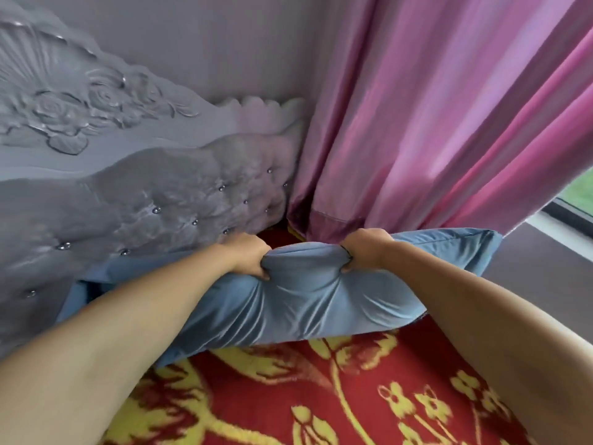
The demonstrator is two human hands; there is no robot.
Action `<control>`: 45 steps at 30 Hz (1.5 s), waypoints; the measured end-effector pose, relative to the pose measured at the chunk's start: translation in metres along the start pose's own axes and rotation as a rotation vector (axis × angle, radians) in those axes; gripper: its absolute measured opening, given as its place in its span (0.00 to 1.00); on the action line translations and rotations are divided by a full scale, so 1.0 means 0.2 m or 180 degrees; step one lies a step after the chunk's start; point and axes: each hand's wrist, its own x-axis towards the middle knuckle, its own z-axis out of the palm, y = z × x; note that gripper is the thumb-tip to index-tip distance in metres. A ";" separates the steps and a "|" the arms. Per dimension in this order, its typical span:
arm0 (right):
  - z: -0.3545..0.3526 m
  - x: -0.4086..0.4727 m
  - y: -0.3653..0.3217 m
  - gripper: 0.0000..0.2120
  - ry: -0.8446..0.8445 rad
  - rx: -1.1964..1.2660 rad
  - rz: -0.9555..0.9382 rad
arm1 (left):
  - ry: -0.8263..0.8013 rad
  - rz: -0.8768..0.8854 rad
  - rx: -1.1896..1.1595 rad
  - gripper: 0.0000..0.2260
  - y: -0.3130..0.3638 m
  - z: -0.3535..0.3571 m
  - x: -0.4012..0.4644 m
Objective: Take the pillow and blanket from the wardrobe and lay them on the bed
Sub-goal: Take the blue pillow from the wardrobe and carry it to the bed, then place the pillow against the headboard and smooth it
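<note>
Both hands clenched on the pillow (298, 300). Left hand (248, 253) grips its top edge left of center, fingers curled into the fabric, thumb side pinching a fold. Right hand (365, 250) grips the same edge just right of center, fingers dug in. Fabric bunched into creases between the two grips.

Pillow is blue, long, lying across the head end of the bed. Its left end sits against the headboard (154, 203), its right end reaches under the curtain (433, 123). Lower edge rests on the blanket (321, 396); cannot tell if the whole pillow is down or partly lifted.

Blanket is red with yellow flower pattern, spread flat over the bed, covers the whole near area below the pillow. Both forearms reach out over it.

Headboard grey, carved roses on top, tufted panel with shiny studs lower down. Curtain pink, hem touching the pillow's far edge near the right hand. Window strip (574, 203) at far right.
</note>
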 end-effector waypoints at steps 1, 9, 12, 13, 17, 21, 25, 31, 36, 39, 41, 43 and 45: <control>-0.02 0.05 0.00 0.21 -0.0030 -0.0059 -0.0088 | 0.0027 -0.0049 -0.0085 0.18 -0.02 0.02 0.00; -0.21 0.51 -0.08 0.21 -0.0446 -0.0177 -0.1027 | 0.0039 -0.0960 -0.0866 0.22 -0.20 0.18 -0.09; -0.22 0.75 -0.08 0.21 -0.0960 -0.0058 -0.1223 | -0.0142 -0.1307 -0.1287 0.21 -0.28 0.19 -0.02; -0.22 0.84 -0.05 0.22 -0.1122 -0.0060 -0.1258 | -0.0187 -0.1378 -0.1371 0.21 -0.30 0.19 0.05; -0.16 1.27 0.14 0.26 -0.1522 -0.0313 -0.1433 | -0.0495 -0.1536 -0.1788 0.22 -0.36 0.21 0.44; 0.06 1.70 0.27 0.25 -0.1306 -0.0211 -0.1491 | -0.0519 -0.1964 -0.1889 0.23 -0.44 0.35 0.81; 0.51 1.94 0.30 0.23 -0.0020 0.0353 -0.1018 | 0.0659 -0.2548 -0.1192 0.23 -0.45 0.63 1.01; 1.32 1.74 0.32 0.31 -0.0950 0.0719 -0.0878 | -0.0191 -0.2971 -0.1400 0.32 -0.22 1.29 0.86; 1.52 1.65 0.30 0.31 -0.0395 0.0940 -0.0688 | 0.0404 -0.3428 -0.1570 0.33 -0.10 1.50 0.76; 1.52 1.71 0.36 0.30 0.0052 0.1077 -0.0634 | 0.0954 -0.4028 -0.1732 0.35 -0.15 1.52 0.77; 1.51 1.77 0.42 0.30 0.0353 0.1098 -0.0485 | 0.1305 -0.4658 -0.1938 0.37 -0.22 1.54 0.77; 1.49 1.87 0.49 0.31 0.0575 0.1226 -0.0160 | 0.1537 -0.5173 -0.2158 0.40 -0.30 1.57 0.76; 1.45 1.98 0.55 0.33 0.0777 0.1448 0.0200 | 0.1768 -0.5542 -0.2395 0.42 -0.38 1.58 0.75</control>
